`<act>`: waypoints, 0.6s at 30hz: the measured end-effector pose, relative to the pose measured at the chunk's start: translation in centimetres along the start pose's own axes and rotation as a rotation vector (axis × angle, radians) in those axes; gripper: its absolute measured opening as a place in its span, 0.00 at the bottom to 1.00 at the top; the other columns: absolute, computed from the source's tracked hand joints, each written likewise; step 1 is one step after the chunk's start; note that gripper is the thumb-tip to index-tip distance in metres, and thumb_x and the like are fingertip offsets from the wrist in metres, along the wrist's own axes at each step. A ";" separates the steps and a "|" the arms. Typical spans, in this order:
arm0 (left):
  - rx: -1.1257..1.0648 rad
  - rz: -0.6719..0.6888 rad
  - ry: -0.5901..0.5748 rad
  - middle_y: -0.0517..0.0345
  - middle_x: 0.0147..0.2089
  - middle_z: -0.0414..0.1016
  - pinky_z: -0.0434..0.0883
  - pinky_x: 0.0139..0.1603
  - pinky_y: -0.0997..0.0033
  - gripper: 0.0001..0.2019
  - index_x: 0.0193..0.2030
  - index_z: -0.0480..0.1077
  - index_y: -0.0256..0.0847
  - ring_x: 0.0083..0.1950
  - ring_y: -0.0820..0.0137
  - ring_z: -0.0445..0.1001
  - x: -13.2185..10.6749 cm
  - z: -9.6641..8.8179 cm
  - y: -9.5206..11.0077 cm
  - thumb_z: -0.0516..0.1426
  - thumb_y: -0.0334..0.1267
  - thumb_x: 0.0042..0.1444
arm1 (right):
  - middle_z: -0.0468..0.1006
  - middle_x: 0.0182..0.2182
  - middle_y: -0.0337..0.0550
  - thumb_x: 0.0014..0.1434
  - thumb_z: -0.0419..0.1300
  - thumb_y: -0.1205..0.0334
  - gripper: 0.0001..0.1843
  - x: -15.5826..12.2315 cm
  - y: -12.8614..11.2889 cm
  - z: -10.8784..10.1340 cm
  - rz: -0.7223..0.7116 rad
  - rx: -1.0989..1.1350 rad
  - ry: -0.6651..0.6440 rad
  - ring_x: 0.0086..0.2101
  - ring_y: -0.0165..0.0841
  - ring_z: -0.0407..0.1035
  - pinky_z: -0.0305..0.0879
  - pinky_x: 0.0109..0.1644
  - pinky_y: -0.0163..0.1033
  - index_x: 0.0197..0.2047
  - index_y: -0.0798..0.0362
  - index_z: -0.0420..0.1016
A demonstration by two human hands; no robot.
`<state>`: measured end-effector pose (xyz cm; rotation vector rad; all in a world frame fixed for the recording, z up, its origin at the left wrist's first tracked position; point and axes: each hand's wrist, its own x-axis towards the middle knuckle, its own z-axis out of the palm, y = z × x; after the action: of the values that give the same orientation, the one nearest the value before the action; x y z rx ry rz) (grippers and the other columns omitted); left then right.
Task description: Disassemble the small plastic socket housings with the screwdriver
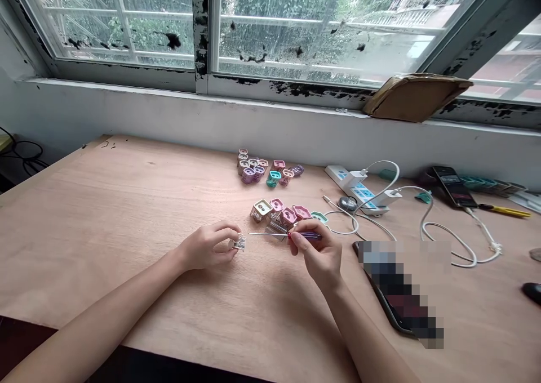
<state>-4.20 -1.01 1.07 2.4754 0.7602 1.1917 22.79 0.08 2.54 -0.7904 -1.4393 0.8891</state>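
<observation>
Between the thumb and fingers of my left hand [213, 244] is a small whitish block-shaped part [239, 242], its face turned to the right. My right hand [318, 250] grips a thin screwdriver [310, 236] by its purple and red handle. The long metal shaft points left, its tip a short gap away from the part. Just beyond the right hand lies a cluster of small coloured box-like pieces, among them a cream-rimmed one [262, 208], pink ones [289, 216] and a teal-rimmed one [319, 217]. The right fingers partly hide some of these pieces.
Farther back sits another group of small pieces [253, 169]. To the right are a white power strip [359, 190] with chargers, looped white cables [426, 228], a blurred phone [391, 298], another phone [453, 186] and a yellow cutter [507, 210]. Cardboard [416, 98] leans against the window.
</observation>
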 end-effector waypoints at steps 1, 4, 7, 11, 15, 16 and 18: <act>0.002 -0.001 0.005 0.47 0.48 0.79 0.78 0.49 0.69 0.09 0.47 0.72 0.39 0.48 0.66 0.80 0.0 0.0 0.0 0.59 0.29 0.60 | 0.71 0.23 0.36 0.60 0.68 0.59 0.09 0.2 0.1 0.0 0.022 0.009 -0.006 0.19 0.27 0.64 0.60 0.20 0.31 0.33 0.52 0.74; 0.012 0.005 0.018 0.47 0.48 0.79 0.78 0.48 0.69 0.08 0.46 0.71 0.39 0.48 0.66 0.80 0.1 -0.1 0.0 0.59 0.28 0.60 | 0.67 0.20 0.35 0.58 0.69 0.55 0.13 0.5 0.2 -0.1 0.072 -0.010 -0.028 0.18 0.26 0.60 0.55 0.19 0.31 0.30 0.52 0.73; 0.009 0.000 0.029 0.47 0.48 0.79 0.78 0.48 0.69 0.09 0.46 0.71 0.39 0.47 0.66 0.80 0.1 -0.1 0.0 0.59 0.28 0.59 | 0.66 0.20 0.35 0.56 0.71 0.53 0.15 0.5 0.4 -0.1 0.112 -0.078 -0.067 0.18 0.25 0.56 0.50 0.19 0.31 0.28 0.52 0.72; -0.013 -0.025 0.040 0.48 0.47 0.78 0.77 0.47 0.71 0.09 0.45 0.71 0.39 0.46 0.68 0.80 0.1 -0.2 0.0 0.59 0.27 0.59 | 0.68 0.22 0.36 0.54 0.72 0.52 0.15 0.4 0.6 0.1 0.154 -0.119 -0.134 0.19 0.26 0.57 0.52 0.20 0.33 0.29 0.52 0.73; -0.014 -0.032 0.052 0.49 0.48 0.78 0.77 0.47 0.71 0.09 0.46 0.71 0.39 0.46 0.68 0.80 0.1 -0.3 0.0 0.59 0.27 0.58 | 0.70 0.24 0.37 0.56 0.70 0.53 0.13 0.2 0.9 0.5 0.156 -0.127 -0.192 0.20 0.27 0.58 0.53 0.21 0.34 0.30 0.52 0.74; -0.015 -0.029 0.055 0.49 0.48 0.78 0.77 0.47 0.71 0.09 0.46 0.71 0.39 0.46 0.68 0.80 0.1 -0.3 0.0 0.59 0.27 0.58 | 0.71 0.24 0.38 0.57 0.69 0.54 0.12 0.1 1.0 0.6 0.152 -0.142 -0.205 0.21 0.27 0.59 0.54 0.22 0.34 0.31 0.52 0.74; -0.016 -0.024 0.058 0.48 0.47 0.78 0.77 0.47 0.71 0.09 0.46 0.71 0.39 0.47 0.67 0.80 0.1 -0.4 0.0 0.59 0.27 0.58 | 0.71 0.25 0.38 0.58 0.68 0.55 0.11 -0.1 1.1 0.7 0.143 -0.178 -0.231 0.22 0.28 0.61 0.56 0.24 0.34 0.31 0.52 0.75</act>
<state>-4.44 -0.90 1.34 2.4215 0.7912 1.2615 22.01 0.46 1.50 -0.9569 -1.6982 0.9963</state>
